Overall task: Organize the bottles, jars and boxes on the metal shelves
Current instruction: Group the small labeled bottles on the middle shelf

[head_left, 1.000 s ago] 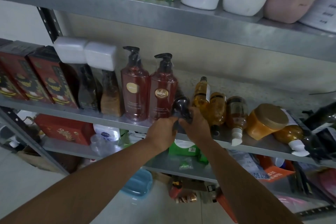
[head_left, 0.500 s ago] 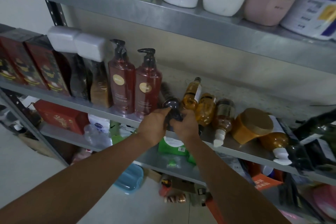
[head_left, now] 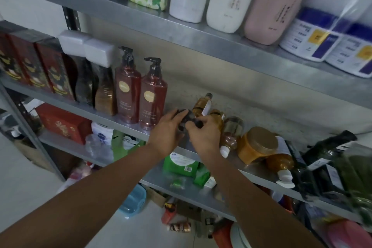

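- Both hands meet on one small dark bottle (head_left: 188,118), right above the front edge of the middle shelf (head_left: 124,125).
- The left hand (head_left: 166,135) wraps its grip round the bottle's body, fingers curled over the top.
- The right hand (head_left: 204,138) pinches the bottle's near end; its fingertips hide that end, so I cannot tell if it is a cap.
- I think two hands are used because the bottle is small and slippery, and one hand steadies it while the other turns or tips it.
- Just left of the grip stands a red pump bottle (head_left: 153,96), upright, with another like it beside it.
- Just right of the grip lie brown bottles (head_left: 231,133), tipped over, and past them a jar with a gold lid (head_left: 257,147).
- The gap around the grip looks like the spot where the dark bottle should stand, next to the tidy row.
- Both arms reach up and forward, wrists close together, backs of the hands facing the camera.
- The right side is messy, so much sorting is left.
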